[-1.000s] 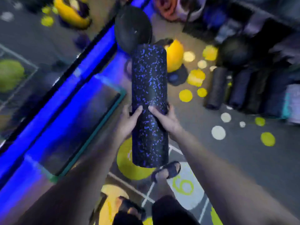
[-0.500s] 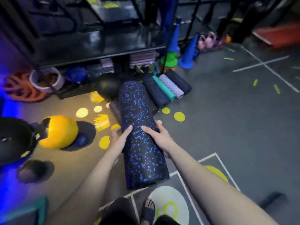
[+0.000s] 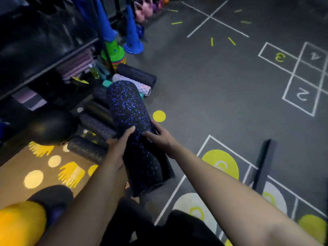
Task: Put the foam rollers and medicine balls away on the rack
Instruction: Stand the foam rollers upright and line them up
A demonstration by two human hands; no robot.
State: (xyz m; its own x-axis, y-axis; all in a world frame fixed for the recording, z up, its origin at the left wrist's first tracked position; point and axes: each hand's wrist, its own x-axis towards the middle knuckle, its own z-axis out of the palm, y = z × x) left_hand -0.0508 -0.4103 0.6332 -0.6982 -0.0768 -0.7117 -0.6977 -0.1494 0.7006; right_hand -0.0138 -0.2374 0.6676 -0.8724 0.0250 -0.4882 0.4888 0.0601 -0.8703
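- Roller (image 3: 132,121), big, black foam with blue flecks, a plain smooth cylinder: held in the air between both hands, tilted, with its far end aimed ahead-left at the rack (image 3: 44,50).
- Left hand (image 3: 121,145) grips its left side, thumb laid over the top. Right hand (image 3: 159,137) clasps the right side, fingers curled round. Both sit near mid-length, likely for balance, since it looks too fat for one palm.
- Judgement: a carry step, not yet stowed. The foam looks light and slightly grippy, so slip risk is low.
- Floor rollers (image 3: 87,151) lie side by side ahead-left of the hands, at the rack's foot, probably lined up so they don't roll off. They are dark foam, some faintly speckled.
- Knobbly roller (image 3: 136,85), pale with a bumpy surface, lies just past the held roller's far end, with a black one beyond it.
- Black ball (image 3: 51,127), smooth with a dull sheen, sits left of the hands, against the rack's base.
- Yellow ball (image 3: 19,222) is near-left, below the left forearm, blurred, and not yet put away.
- Mats (image 3: 76,66), folded flat and ribbed, are tucked under the shelf, far ahead-left.
- Cones (image 3: 132,32), blue plastic, stand far ahead.
- Floor (image 3: 213,86) is grey rubber with painted hopscotch squares right of the hands.
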